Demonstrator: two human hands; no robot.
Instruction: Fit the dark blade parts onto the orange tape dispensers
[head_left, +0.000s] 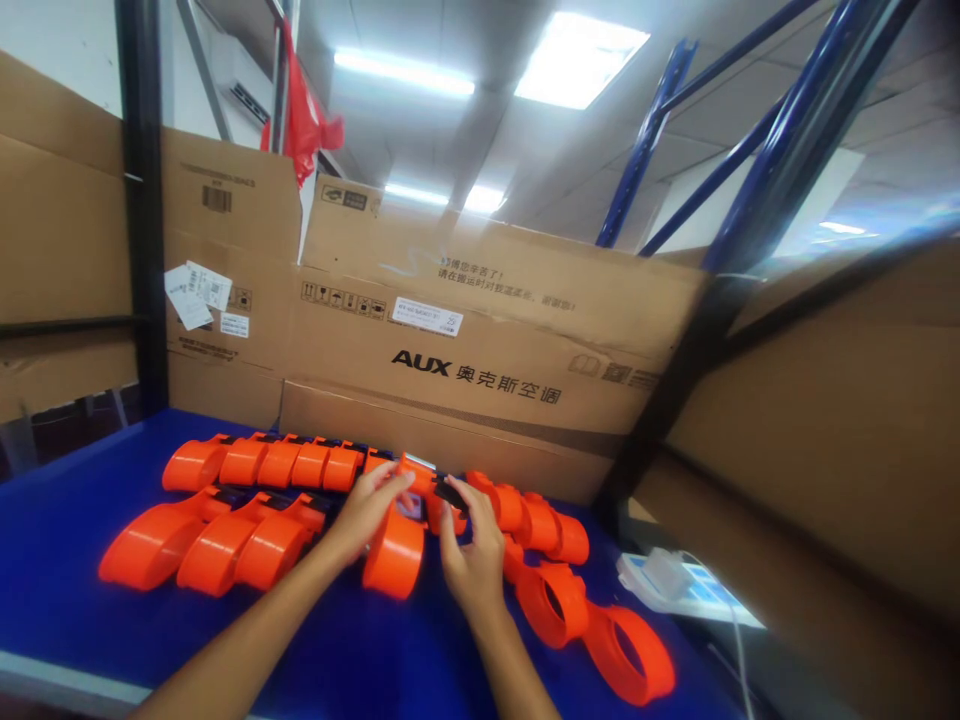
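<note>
In the middle of the blue table, my left hand (373, 512) has its fingers closed around the upper part of an orange tape dispenser (395, 555), a wide plastic loop with a shiny metal strip at its top. My right hand (474, 545) pinches a small black piece (450, 493) at the dispenser's right side, between thumb and fingers. The fingers cover part of where the black piece and the orange body meet, so I cannot tell whether they are joined. Similar orange dispensers (270, 540) lie close to the left of my left hand.
A back row of orange dispensers (244, 462) runs along the cardboard wall (480, 350). More orange loops (630, 655) lie at right on the blue table (330, 650). A white power strip (660, 578) with a cable is beyond the right edge. Dark rack posts (146, 220) flank the table.
</note>
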